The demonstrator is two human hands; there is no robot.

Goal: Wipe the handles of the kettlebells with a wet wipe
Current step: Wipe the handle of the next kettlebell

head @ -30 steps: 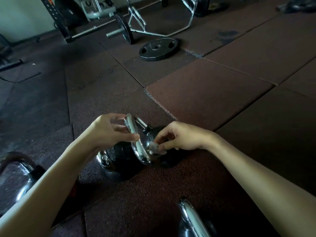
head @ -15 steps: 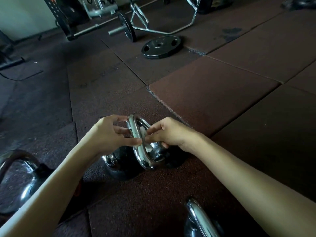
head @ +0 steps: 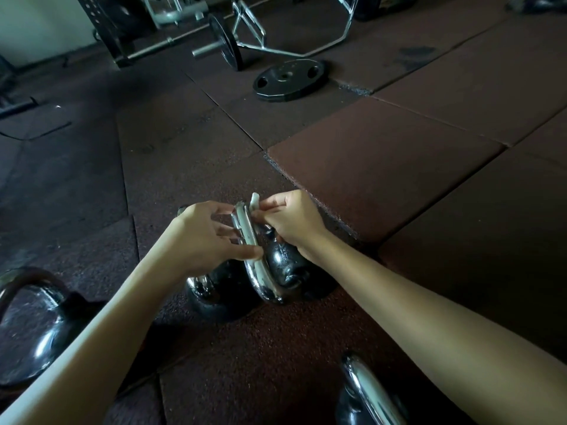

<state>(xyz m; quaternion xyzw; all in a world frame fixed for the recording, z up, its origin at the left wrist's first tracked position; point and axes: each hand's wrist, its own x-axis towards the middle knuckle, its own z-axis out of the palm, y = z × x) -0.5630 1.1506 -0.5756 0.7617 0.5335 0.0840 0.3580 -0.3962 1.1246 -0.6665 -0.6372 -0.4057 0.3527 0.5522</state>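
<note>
A black kettlebell [head: 285,265] with a chrome handle [head: 257,277] stands on the rubber floor at centre. My left hand [head: 208,237] grips the handle from the left, thumb across its near side. My right hand [head: 291,222] pinches a pale wet wipe [head: 254,204] against the top of the handle on its right side. A second black kettlebell [head: 214,292] sits just left of it, partly behind my left wrist.
Another kettlebell [head: 33,332] stands at the lower left and a chrome handle [head: 368,391] shows at the bottom edge. Further back lie a flat weight plate [head: 288,79], a trap bar [head: 291,41] and a loaded barbell [head: 225,41]. The floor is rubber tiles [head: 383,167].
My right hand has slid the wipe up from the lower part of the handle to its top. My left hand stays on the handle.
</note>
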